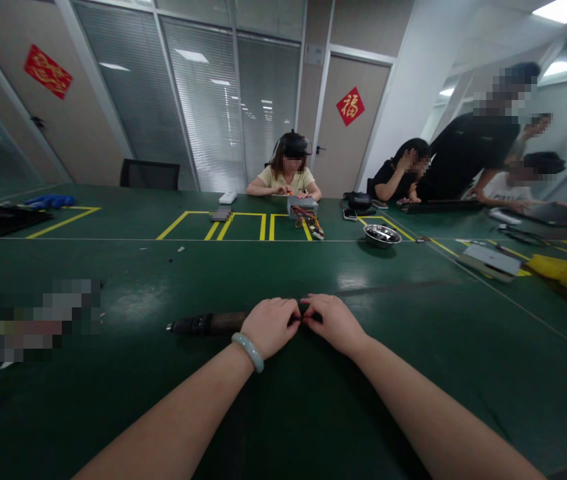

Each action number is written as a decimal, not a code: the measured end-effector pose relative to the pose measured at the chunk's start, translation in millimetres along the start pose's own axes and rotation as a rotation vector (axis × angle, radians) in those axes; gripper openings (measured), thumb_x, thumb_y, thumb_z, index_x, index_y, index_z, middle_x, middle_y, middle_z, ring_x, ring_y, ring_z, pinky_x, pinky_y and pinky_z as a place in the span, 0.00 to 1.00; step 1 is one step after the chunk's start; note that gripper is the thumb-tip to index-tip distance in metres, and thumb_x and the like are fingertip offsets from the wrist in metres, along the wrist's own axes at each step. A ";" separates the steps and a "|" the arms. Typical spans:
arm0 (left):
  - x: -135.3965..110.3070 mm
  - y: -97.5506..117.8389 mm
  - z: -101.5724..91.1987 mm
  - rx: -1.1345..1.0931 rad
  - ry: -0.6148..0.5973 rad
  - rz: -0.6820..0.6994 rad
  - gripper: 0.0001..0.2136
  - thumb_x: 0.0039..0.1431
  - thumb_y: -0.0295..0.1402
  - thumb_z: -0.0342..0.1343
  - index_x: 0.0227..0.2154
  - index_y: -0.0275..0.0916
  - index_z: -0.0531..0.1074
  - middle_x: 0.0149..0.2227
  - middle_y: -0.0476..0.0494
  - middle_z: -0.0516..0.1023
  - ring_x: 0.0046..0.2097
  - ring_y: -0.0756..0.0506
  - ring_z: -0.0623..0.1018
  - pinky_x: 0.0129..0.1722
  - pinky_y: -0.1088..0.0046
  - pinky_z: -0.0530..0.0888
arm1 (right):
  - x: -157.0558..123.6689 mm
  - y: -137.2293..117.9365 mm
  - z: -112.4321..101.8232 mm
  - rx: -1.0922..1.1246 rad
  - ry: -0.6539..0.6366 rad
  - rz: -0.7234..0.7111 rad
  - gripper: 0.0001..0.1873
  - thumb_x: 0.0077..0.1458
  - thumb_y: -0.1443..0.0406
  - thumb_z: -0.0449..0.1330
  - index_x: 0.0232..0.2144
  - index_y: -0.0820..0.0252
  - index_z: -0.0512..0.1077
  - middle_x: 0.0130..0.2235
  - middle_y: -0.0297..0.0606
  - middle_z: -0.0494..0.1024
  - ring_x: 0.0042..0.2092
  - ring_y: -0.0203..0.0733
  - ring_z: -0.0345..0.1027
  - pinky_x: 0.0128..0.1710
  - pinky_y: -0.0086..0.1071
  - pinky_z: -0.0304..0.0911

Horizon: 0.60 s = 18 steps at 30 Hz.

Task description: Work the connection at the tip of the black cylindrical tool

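- Position: a dark, slim, cylindrical hand tool with a silver tip (223,325) lies on its side on the green surface (153,407), tip pointing left.
- Left hand (271,323): over the tool's right-hand stretch, fingers curled, a pale green bangle (248,352) at the wrist. Whether it grips the tool cannot be told.
- Right hand (332,319): beside the left, fingers bent inward, fingertips nearly meeting the other hand's. Anything pinched there is hidden.
- Done: the tool is laid down and both hands are at its right-hand end.
- Outstanding: the fingertip work appears, in my judgement, to be under way; completion cannot be confirmed. The silver tip touches no other part.
- Surroundings: a shiny, round metal bowl (382,235) and a grey box (302,204) with coloured wires (307,221) stand farther off, well apart from both hands.
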<state>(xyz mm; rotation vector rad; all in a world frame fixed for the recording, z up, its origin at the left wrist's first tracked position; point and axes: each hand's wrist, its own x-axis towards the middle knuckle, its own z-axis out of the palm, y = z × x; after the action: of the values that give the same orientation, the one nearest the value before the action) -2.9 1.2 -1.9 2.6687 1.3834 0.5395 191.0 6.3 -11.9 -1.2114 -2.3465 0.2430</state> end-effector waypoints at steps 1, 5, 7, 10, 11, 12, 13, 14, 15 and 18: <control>0.2 -0.4 0.6 0.005 -0.003 0.009 0.04 0.57 0.35 0.55 0.35 0.42 0.69 0.35 0.49 0.74 0.39 0.45 0.73 0.41 0.67 0.68 | 0.4 1.1 1.4 0.002 -0.020 -0.011 0.02 0.52 0.68 0.61 0.31 0.57 0.71 0.45 0.36 0.76 0.51 0.42 0.66 0.57 0.44 0.51; 0.1 0.5 1.5 0.038 -0.011 0.028 0.05 0.56 0.33 0.56 0.35 0.41 0.68 0.35 0.48 0.74 0.40 0.44 0.73 0.42 0.67 0.67 | 2.2 2.4 4.3 -0.042 -0.070 -0.029 0.03 0.53 0.68 0.60 0.32 0.58 0.69 0.39 0.33 0.77 0.44 0.39 0.70 0.55 0.41 0.52; -0.2 2.4 0.8 0.060 -0.014 0.032 0.06 0.56 0.32 0.55 0.36 0.41 0.68 0.36 0.48 0.74 0.40 0.44 0.73 0.41 0.66 0.68 | 2.5 1.0 4.0 -0.088 -0.076 -0.015 0.03 0.53 0.68 0.61 0.32 0.58 0.69 0.37 0.33 0.77 0.43 0.39 0.69 0.50 0.38 0.54; -0.8 5.9 -1.6 0.079 -0.024 0.028 0.08 0.57 0.31 0.54 0.40 0.41 0.67 0.39 0.46 0.74 0.42 0.44 0.73 0.42 0.66 0.68 | 2.1 -2.2 2.8 -0.153 -0.084 0.008 0.03 0.53 0.67 0.61 0.32 0.59 0.69 0.36 0.34 0.76 0.42 0.40 0.69 0.46 0.36 0.54; -1.1 6.9 -2.6 0.078 -0.026 0.026 0.09 0.57 0.31 0.54 0.41 0.41 0.67 0.40 0.45 0.74 0.43 0.44 0.74 0.43 0.66 0.68 | 1.9 -3.4 2.5 -0.170 -0.085 0.012 0.03 0.54 0.67 0.60 0.32 0.59 0.69 0.36 0.35 0.76 0.42 0.41 0.69 0.45 0.36 0.54; -1.3 7.8 -3.7 0.075 -0.023 0.028 0.10 0.58 0.31 0.54 0.43 0.42 0.67 0.42 0.45 0.75 0.44 0.44 0.74 0.44 0.66 0.68 | 1.7 -4.7 2.4 -0.185 -0.082 0.014 0.02 0.54 0.67 0.60 0.32 0.59 0.69 0.36 0.35 0.76 0.42 0.41 0.69 0.45 0.36 0.54; -1.6 8.4 -4.7 0.072 -0.012 0.036 0.11 0.57 0.31 0.54 0.44 0.42 0.66 0.43 0.45 0.74 0.45 0.44 0.73 0.47 0.65 0.67 | 1.6 -6.1 2.5 -0.200 -0.078 0.015 0.02 0.54 0.67 0.60 0.32 0.59 0.69 0.36 0.35 0.76 0.42 0.41 0.69 0.45 0.36 0.54; -2.0 8.9 -5.5 0.070 0.006 0.047 0.13 0.57 0.31 0.54 0.46 0.42 0.66 0.45 0.45 0.74 0.46 0.44 0.73 0.50 0.64 0.66 | 1.7 -7.7 2.8 -0.215 -0.075 0.015 0.02 0.54 0.66 0.60 0.32 0.59 0.70 0.36 0.36 0.76 0.41 0.42 0.68 0.44 0.36 0.53; -2.4 9.1 -6.2 0.070 0.029 0.060 0.16 0.56 0.30 0.55 0.48 0.43 0.65 0.47 0.45 0.74 0.48 0.44 0.72 0.53 0.62 0.63 | 2.1 -9.3 3.2 -0.231 -0.075 0.015 0.02 0.54 0.66 0.60 0.32 0.59 0.70 0.36 0.36 0.76 0.41 0.42 0.68 0.44 0.36 0.53; -3.9 8.9 -7.2 0.088 0.079 0.094 0.22 0.55 0.31 0.56 0.54 0.43 0.62 0.53 0.44 0.71 0.55 0.43 0.68 0.61 0.58 0.54 | 3.9 -11.2 2.8 -0.277 -0.081 0.026 0.03 0.54 0.65 0.60 0.32 0.59 0.70 0.35 0.37 0.76 0.41 0.43 0.68 0.44 0.36 0.53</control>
<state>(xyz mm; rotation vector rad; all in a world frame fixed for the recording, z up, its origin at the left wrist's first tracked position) -0.6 -7.8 5.9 2.8236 1.3366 0.6134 179.7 3.0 -8.9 -1.3831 -2.4968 -0.0268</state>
